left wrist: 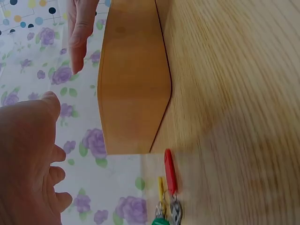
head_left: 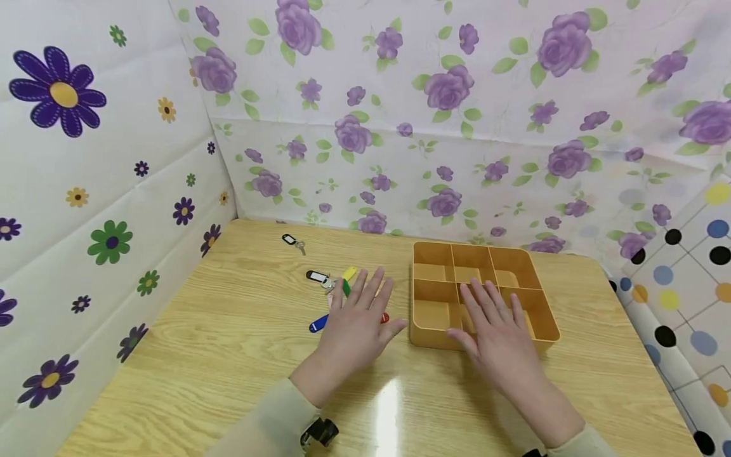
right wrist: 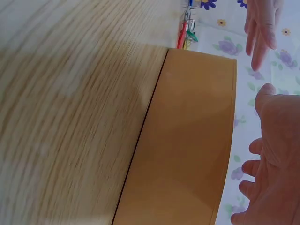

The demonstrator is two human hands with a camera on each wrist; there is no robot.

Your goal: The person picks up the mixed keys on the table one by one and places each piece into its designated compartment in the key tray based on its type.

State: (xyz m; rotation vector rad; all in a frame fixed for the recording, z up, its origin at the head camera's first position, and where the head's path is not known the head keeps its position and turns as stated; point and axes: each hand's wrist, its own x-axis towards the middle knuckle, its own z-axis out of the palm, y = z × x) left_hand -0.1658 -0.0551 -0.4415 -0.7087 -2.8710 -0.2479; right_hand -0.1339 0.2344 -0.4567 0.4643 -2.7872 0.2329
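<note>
My left hand (head_left: pixel 355 320) is held palm down with spread fingers over a small pile of keys with coloured tags, partly covering it. Around it show a blue key tag (head_left: pixel 318 324), a yellow key tag (head_left: pixel 349 273), a black-rimmed key tag (head_left: pixel 316 276) and a red key tag (left wrist: pixel 169 171). My right hand (head_left: pixel 502 330), fingers also spread, hovers above the front of an orange-tan divided box (head_left: pixel 419 337). In the right wrist view that hand is above the box's rim. Neither hand holds anything.
Apart from the pile, a key with a black tag (head_left: pixel 289 239) lies toward the back left of the wooden table (head_left: pixel 228 355). Floral cloth (head_left: pixel 354 178) hangs behind the table and along its left side. A dotted cloth (head_left: pixel 679 285) borders the right.
</note>
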